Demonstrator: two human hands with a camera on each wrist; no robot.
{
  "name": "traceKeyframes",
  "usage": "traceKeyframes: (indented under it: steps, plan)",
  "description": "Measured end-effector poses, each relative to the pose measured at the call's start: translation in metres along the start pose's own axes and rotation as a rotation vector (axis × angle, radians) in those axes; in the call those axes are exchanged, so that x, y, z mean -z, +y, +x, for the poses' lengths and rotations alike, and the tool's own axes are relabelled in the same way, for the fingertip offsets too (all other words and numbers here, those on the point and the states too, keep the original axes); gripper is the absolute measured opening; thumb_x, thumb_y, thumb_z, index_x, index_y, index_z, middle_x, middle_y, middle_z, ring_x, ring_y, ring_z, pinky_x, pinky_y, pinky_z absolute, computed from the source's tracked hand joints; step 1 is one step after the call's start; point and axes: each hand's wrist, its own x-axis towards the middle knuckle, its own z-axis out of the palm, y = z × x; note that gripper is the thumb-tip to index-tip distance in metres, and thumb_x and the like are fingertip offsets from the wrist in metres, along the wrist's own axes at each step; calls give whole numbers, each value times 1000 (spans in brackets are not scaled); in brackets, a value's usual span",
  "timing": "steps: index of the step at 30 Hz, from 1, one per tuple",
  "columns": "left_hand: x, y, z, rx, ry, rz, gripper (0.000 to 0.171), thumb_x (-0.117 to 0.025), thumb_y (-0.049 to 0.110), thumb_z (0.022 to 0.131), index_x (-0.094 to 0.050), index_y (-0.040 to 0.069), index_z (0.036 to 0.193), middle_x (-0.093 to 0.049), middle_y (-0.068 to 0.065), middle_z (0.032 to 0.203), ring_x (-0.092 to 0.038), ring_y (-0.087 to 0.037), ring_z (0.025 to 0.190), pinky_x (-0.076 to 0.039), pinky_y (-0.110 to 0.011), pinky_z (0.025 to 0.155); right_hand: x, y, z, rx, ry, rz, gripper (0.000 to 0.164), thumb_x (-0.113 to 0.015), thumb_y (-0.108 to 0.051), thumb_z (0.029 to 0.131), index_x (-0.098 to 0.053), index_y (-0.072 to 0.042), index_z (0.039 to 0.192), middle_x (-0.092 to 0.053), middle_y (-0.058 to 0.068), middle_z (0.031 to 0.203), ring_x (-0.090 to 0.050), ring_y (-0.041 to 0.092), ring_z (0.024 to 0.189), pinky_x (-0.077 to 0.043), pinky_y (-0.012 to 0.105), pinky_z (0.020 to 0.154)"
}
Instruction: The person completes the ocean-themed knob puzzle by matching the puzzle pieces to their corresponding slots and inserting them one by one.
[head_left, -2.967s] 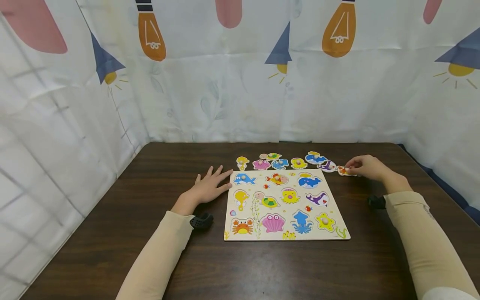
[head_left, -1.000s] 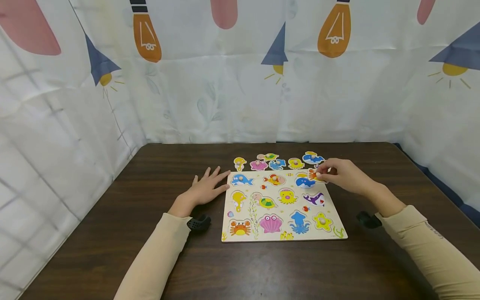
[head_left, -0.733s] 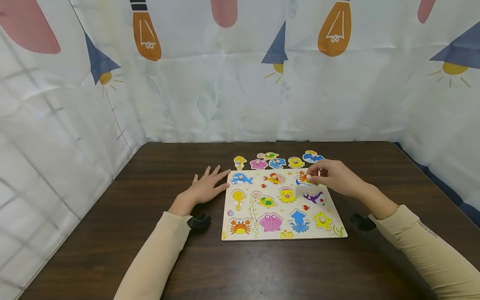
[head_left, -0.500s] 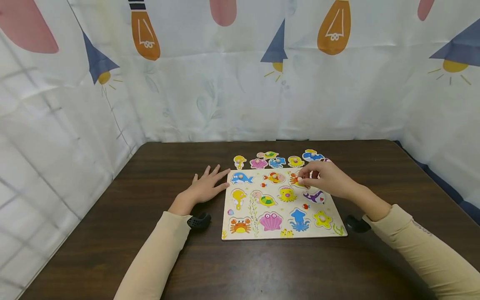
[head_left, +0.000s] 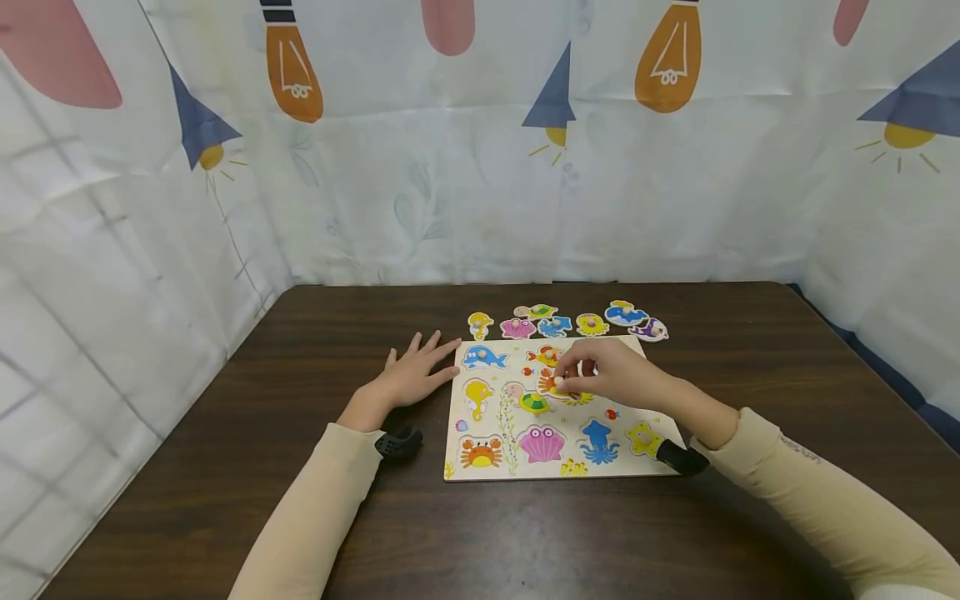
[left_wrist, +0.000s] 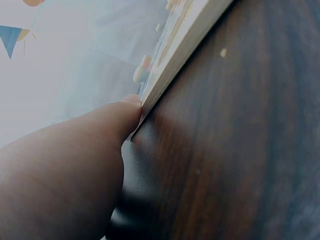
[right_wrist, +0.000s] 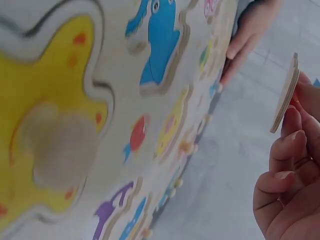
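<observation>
My right hand point(head_left: 618, 375) pinches an orange crab puzzle piece point(head_left: 548, 382) by its knob above the middle of the wooden puzzle board point(head_left: 491, 423). In the right wrist view the crab piece point(right_wrist: 286, 97) appears edge-on, raised off the board. My left hand point(head_left: 408, 379) lies spread on the table, its thumb against the board's left edge, as the left wrist view also shows. Knobbed dolphin point(head_left: 483, 357), fish point(head_left: 543, 356) and starfish point(head_left: 642, 439) pieces sit in their slots. The printed crab slot point(head_left: 481, 453) is at the board's near-left corner.
Behind the board lie several loose knobbed pieces: seahorse point(head_left: 480, 324), shell point(head_left: 517, 328), turtle point(head_left: 537, 311), squid point(head_left: 555, 327), octopus point(head_left: 592, 324), whale point(head_left: 626, 313) and purple orca point(head_left: 651, 330). A patterned white curtain point(head_left: 465, 200) hangs beyond the dark wooden table point(head_left: 480, 533).
My right hand has lifted the crab piece from beside the orca piece at the far right and carried it left and nearer over the board. The left hand stays in place.
</observation>
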Motion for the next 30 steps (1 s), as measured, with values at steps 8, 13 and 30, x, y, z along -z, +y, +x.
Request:
traceKeyframes:
  steps: [8,13,30]
  plan:
    - [0,-1,0,3,4,-1,67,-47,52,107,-26,25,165,-10,-16,170,2,-46,154,2,-76,112,-17,-15,10,-4,-80,21,7,-81,-19,91,-77,-16,96,-63,-10,82,-56,13,77,-49,27,65]
    - [-2,-3,0,6,6,0,67,-46,52,107,-26,25,165,-10,-16,170,2,-46,154,2,-76,112,-29,-29,19,4,-139,-19,5,-81,-21,91,-76,-19,91,-59,-12,74,-53,10,71,-46,26,63]
    - [-2,-2,1,3,8,16,66,-46,52,107,-28,25,165,-12,-17,170,-1,-47,154,0,-76,112,-54,-60,39,33,-292,-98,10,-82,-22,90,-74,-23,84,-56,-14,67,-50,5,67,-42,24,62]
